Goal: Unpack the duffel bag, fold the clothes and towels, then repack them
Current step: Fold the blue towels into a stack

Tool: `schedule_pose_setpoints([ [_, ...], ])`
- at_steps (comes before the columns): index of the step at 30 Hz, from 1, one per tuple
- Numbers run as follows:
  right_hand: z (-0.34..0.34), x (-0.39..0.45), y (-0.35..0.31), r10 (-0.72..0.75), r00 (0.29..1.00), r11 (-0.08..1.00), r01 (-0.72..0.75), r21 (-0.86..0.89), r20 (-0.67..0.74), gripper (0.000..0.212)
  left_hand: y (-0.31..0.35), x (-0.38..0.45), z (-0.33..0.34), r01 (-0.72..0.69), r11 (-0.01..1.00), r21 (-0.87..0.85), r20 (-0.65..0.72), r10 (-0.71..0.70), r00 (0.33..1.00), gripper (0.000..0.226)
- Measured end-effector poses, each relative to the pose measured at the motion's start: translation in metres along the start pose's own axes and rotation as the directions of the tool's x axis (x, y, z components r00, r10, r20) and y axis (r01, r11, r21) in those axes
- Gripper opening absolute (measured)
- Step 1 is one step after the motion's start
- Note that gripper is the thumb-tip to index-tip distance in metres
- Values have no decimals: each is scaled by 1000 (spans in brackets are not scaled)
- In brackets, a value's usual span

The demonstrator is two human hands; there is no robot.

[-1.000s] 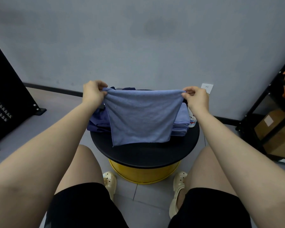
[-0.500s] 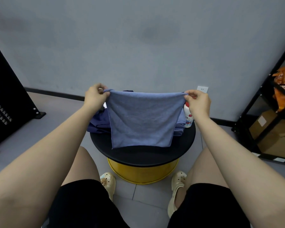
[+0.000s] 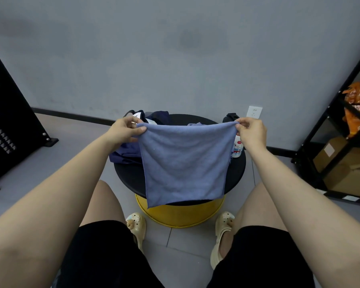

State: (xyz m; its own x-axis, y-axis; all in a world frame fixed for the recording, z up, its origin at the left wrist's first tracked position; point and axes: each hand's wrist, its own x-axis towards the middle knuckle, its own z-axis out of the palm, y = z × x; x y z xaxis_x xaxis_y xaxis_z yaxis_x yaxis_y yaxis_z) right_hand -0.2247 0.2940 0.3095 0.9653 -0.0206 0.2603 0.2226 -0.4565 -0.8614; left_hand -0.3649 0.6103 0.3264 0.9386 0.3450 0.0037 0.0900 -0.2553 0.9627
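A blue towel (image 3: 184, 163) hangs folded in the air over the round black table (image 3: 236, 173). My left hand (image 3: 125, 129) pinches its upper left corner and my right hand (image 3: 252, 134) pinches its upper right corner, stretching the top edge flat. Its lower edge drops past the table's front rim. Dark navy clothes (image 3: 124, 153) lie crumpled on the table's left side, more dark fabric (image 3: 158, 117) sits at the back. The folded stack behind the towel is hidden. No duffel bag can be identified for sure.
The table stands on a yellow drum base (image 3: 181, 215) between my knees. A small white bottle (image 3: 236, 147) stands at the table's right edge. A black metal shelf (image 3: 341, 142) with cardboard boxes is on the right, a black stand (image 3: 8, 129) on the left, a grey wall behind.
Both hands have lifted the towel slightly higher and toward me. Its lower edge now hangs past the table's front rim and it covers the folded stack. The camera tilted, showing the table's back.
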Motion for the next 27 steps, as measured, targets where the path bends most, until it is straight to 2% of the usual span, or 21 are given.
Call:
schedule_pose_setpoints([
  [6, 25, 0, 29, 75, 990, 985, -55, -165, 117, 21, -41, 14, 7, 114, 973, 201, -5, -115, 993, 11],
  [9, 45, 5, 45, 148, 978, 975, -120, -185, 144, 18, -66, 26, 12, 141, 954, 264, -47, -133, 990, 13],
  [16, 81, 24, 61, 163, 977, 967, -131, -219, 136, 20, -99, 63, 18, 205, 922, 329, -229, -133, 964, 22],
  [21, 99, 47, 69, 175, 976, 963, -142, -229, 129, 22, -105, 91, 25, 185, 928, 323, -253, -104, 962, 12],
  [27, 111, 61, 78, 181, 978, 958, -151, -244, 106, 22, -113, 116, 37, 181, 935, 306, -277, -94, 956, 15],
])
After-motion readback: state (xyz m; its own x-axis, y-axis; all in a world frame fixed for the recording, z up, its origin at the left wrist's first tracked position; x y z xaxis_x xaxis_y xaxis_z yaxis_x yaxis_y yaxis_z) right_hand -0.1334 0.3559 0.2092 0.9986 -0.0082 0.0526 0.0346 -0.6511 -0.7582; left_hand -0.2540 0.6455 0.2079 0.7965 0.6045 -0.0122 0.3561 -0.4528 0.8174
